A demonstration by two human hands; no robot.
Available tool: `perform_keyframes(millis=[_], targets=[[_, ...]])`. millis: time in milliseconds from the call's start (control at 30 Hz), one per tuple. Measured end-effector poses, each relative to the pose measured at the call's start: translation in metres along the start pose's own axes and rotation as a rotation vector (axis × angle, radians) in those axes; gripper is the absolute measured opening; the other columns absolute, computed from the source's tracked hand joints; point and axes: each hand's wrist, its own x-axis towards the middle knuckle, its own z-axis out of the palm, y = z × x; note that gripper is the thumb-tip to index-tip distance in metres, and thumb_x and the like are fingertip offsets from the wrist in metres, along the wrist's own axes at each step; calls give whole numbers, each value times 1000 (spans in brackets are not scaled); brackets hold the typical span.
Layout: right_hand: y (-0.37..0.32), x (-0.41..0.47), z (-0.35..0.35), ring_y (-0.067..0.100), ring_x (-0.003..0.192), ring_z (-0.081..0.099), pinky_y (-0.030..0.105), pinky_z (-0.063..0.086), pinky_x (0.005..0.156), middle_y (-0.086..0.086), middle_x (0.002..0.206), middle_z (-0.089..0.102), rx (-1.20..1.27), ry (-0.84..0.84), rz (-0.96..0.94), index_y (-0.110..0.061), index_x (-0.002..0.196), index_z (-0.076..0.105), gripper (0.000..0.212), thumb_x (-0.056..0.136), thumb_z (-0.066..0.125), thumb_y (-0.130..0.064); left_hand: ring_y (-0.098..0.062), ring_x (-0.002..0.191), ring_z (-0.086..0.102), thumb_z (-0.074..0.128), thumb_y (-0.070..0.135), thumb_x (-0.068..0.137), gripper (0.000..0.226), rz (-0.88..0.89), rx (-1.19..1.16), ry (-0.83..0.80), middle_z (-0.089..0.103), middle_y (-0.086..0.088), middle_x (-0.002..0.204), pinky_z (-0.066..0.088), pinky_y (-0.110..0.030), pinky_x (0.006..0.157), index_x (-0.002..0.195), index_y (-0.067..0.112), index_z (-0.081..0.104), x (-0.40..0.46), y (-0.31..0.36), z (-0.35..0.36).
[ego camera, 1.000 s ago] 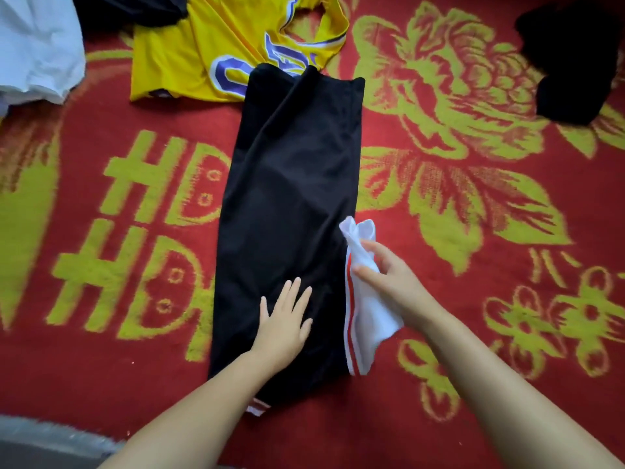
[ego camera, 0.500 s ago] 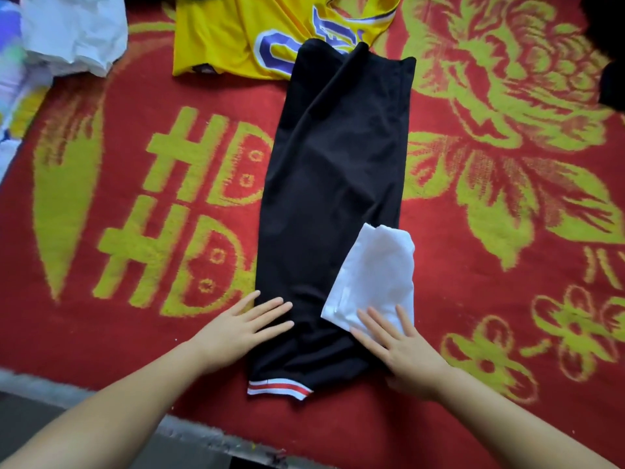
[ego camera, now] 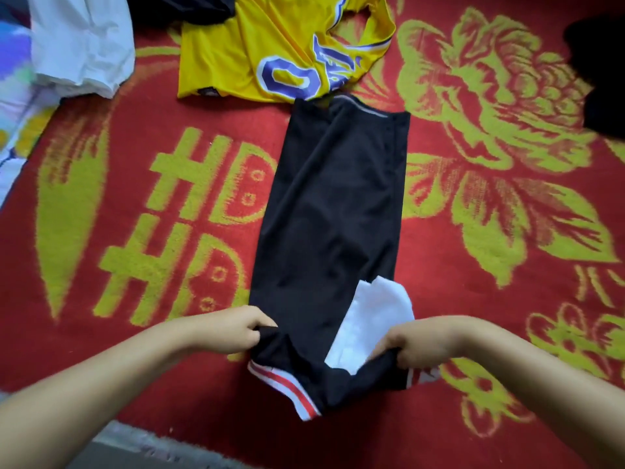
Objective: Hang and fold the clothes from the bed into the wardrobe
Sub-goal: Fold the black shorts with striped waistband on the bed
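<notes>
Left hand (ego camera: 236, 328): fingers curled, grip closed on the left edge of the black shorts (ego camera: 333, 211) near the hem. Right hand (ego camera: 417, 340): fingers curled, grip closed on the right edge of the same shorts, with black fabric bunched under the knuckles. Both grips sit at the near end of the garment, one on each side, well apart. The hem between them is lifted and slightly creased.

Between the grips and just below them: the red-and-white striped hem trim (ego camera: 287, 384), curling toward the camera. Just beside the right grip, on its inner side: a white panel (ego camera: 372, 316) folded over onto the black fabric.

Beyond the grips the shorts lie flat and lengthwise on the red-and-yellow bed cover (ego camera: 169, 123), waistband at the far end. Past the waistband: a yellow jersey (ego camera: 257, 45), its edge touching the shorts. Far left of the grips: a white garment (ego camera: 81, 42). Far right: a dark garment (ego camera: 598, 72), partly out of view.
</notes>
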Motion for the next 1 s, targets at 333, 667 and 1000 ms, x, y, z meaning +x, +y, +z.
perform_keyframes(millis=[333, 667, 1000], targets=[[32, 30, -75, 26, 118, 53, 40, 41, 99, 10, 126, 59, 129, 1217, 215, -11, 131, 53, 37, 94, 52, -9, -10, 51, 60, 42, 19, 102, 24, -260, -843, 867, 65, -12, 86, 46, -20, 51, 94, 5, 59, 57, 20, -64], [6, 80, 41, 42, 135, 37, 74, 27, 97, 20, 146, 42, -660, 975, 192, -22, 142, 47, 105, 43, 85, -29, -31, 145, -7, 60, 27, 72, 99, 113, 1030, 445, 0, -15, 159, 9, -54, 115, 153, 20, 1, 69, -14, 27], [6, 58, 14, 35, 147, -6, 64, 4, 111, 2, 162, -8, -597, 430, 149, -39, 151, -7, 88, 87, 41, -2, -22, 148, 8, 33, -12, 84, 79, -138, 647, -18, 4, -13, 160, 14, -34, 119, 153, 21, 13, 44, 24, 18]])
